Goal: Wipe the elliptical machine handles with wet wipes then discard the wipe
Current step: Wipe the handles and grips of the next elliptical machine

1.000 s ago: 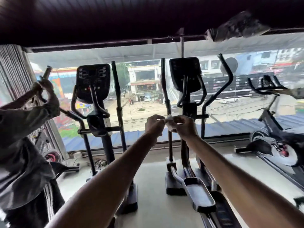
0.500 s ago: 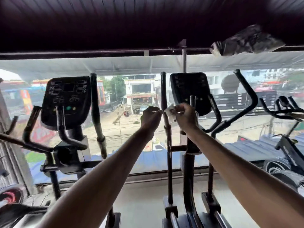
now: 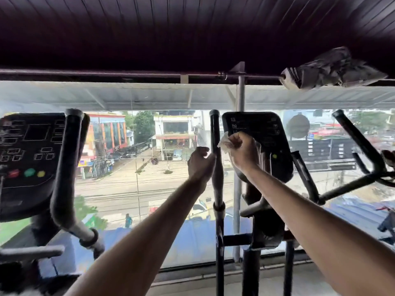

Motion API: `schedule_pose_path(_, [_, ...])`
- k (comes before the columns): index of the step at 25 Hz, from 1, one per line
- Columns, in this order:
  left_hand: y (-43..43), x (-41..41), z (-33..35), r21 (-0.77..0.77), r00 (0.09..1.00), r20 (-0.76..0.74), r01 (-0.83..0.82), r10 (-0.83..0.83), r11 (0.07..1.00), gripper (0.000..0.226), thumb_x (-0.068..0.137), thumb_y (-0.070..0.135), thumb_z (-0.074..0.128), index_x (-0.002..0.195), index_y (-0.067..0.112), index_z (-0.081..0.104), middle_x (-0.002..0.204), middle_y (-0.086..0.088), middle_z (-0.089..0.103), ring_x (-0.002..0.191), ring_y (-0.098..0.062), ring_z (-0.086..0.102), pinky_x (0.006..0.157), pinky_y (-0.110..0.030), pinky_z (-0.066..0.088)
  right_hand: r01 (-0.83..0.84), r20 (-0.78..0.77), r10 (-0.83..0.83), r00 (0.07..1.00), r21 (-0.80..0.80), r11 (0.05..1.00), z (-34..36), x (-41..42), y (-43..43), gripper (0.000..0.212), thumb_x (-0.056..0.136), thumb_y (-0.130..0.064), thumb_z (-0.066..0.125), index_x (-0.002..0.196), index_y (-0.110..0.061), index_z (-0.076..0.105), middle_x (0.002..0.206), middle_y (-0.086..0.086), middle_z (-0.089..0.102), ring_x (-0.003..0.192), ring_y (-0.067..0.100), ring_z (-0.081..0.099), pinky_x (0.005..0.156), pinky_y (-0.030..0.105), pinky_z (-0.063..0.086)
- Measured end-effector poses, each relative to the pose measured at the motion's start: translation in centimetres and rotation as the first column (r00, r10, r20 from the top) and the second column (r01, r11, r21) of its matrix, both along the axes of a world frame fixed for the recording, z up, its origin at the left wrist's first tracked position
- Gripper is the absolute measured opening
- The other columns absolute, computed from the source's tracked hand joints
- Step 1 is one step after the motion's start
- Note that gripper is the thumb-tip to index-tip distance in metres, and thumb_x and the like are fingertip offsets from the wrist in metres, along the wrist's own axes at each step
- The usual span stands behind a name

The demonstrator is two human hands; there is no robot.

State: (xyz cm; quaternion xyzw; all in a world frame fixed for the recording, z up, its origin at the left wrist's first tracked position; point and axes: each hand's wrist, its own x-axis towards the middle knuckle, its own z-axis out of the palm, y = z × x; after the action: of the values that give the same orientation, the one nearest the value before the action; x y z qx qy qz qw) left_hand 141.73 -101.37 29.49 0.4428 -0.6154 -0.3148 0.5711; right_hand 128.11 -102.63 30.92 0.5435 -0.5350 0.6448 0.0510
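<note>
The elliptical machine stands straight ahead with its black console (image 3: 256,133) and two tall handles. Its left handle (image 3: 215,129) rises upright between my hands; its right handle (image 3: 359,142) slants up at the right. My right hand (image 3: 242,153) is closed around a crumpled white wet wipe (image 3: 225,142), which touches the right side of the left handle. My left hand (image 3: 201,163) is curled loosely just left of that handle, touching or nearly touching it, with nothing visible in it.
A second elliptical with a button console (image 3: 27,150) and a thick handle (image 3: 68,159) stands at the left. A large window fills the wall ahead. A bundled cloth (image 3: 329,69) hangs on the overhead rail (image 3: 128,74). Another machine's handlebars (image 3: 382,174) reach in at far right.
I have moved closer to the machine and my view has risen. My hands have separated: the right hand took the wipe to the left handle, the left hand shifted beside it.
</note>
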Motion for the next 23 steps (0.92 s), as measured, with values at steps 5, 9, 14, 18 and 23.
schedule_pose_path(5, [-7.8,-3.5,0.0,-0.003,0.999,-0.032,-0.037,0.037,0.999,0.041,0.093,0.028,0.064,0.133,0.018,0.061,0.129,-0.005,0.068,0.120,-0.025,0.061,0.090,-0.030,0.043,0.046,-0.234,-0.068,0.970,-0.100,0.994,1.9,-3.0,-8.2,0.011,0.081,-0.009,0.080,0.091,-0.005,0.076,0.091,0.012,0.075,0.086,0.031,0.069,0.083,0.045,0.055])
schedule_pose_path(9, [-10.7,-5.3,0.7,-0.009,0.994,-0.101,-0.040,0.039,0.999,0.037,0.097,0.030,0.059,0.131,0.015,0.063,0.121,-0.008,0.071,0.102,-0.021,0.063,0.081,-0.028,0.042,-0.057,-0.427,0.014,0.904,-0.089,0.994,3.1,-4.7,-12.6,0.009,0.083,-0.015,0.083,0.092,-0.013,0.081,0.088,0.007,0.074,0.081,0.021,0.067,0.073,0.029,0.049])
schedule_pose_path(14, [-13.5,-7.1,0.3,-0.059,0.981,-0.159,-0.125,0.114,0.990,0.023,0.097,0.024,0.058,0.116,0.018,0.068,0.108,-0.001,0.070,0.105,-0.022,0.065,0.085,-0.033,0.048,-0.161,-0.553,0.054,0.831,-0.148,0.976,6.6,-5.8,-18.0,0.008,0.085,-0.021,0.081,0.089,-0.015,0.083,0.089,-0.005,0.068,0.076,0.008,0.060,0.068,0.008,0.042])
schedule_pose_path(18, [-14.1,-7.1,-0.7,-0.064,0.977,-0.208,-0.063,0.048,0.996,0.027,0.097,0.026,0.055,0.121,0.022,0.068,0.109,0.004,0.069,0.108,-0.020,0.064,0.096,-0.038,0.050,-0.191,-0.625,0.053,0.779,-0.155,0.969,8.4,-6.9,-20.0,0.007,0.087,-0.021,0.079,0.092,-0.016,0.082,0.095,0.000,0.072,0.083,0.013,0.068,0.078,0.028,0.057])
schedule_pose_path(23, [-15.1,-6.5,-0.7,0.033,0.934,-0.340,0.130,-0.111,0.991,0.036,0.083,0.036,0.054,0.108,0.024,0.076,0.102,0.002,0.078,0.097,-0.024,0.071,0.092,-0.043,0.055,-0.158,-0.637,-0.005,0.771,-0.198,0.967,10.4,-7.7,-20.6,0.006,0.090,-0.014,0.076,0.093,-0.014,0.082,0.091,-0.002,0.070,0.078,0.012,0.069,0.077,0.024,0.057])
